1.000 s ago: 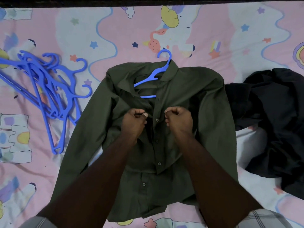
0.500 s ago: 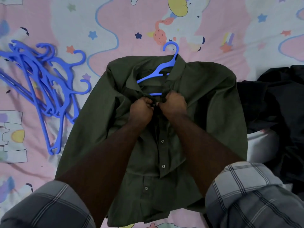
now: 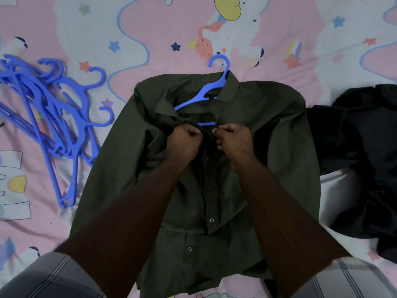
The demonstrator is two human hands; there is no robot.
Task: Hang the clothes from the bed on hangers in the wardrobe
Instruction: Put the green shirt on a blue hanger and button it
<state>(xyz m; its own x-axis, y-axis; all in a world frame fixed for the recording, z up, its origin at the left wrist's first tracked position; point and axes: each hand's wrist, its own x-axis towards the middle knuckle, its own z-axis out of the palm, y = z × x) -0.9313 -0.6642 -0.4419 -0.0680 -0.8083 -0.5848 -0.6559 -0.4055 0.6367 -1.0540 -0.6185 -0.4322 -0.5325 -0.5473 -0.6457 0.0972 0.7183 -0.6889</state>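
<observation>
A dark olive green shirt lies flat on the bed, front side up. A blue hanger sits inside it, with its hook poking out past the collar. My left hand and my right hand are both closed on the shirt's front edges just below the collar, a small gap between them. Lower buttons run down the placket between my forearms.
A pile of several blue hangers lies on the left of the pink patterned bedsheet. A heap of black clothing lies at the right, touching the green shirt's sleeve.
Both hands moved up the shirt front from mid-chest to just under the collar. They were pressed together half a second ago and now sit slightly apart.
</observation>
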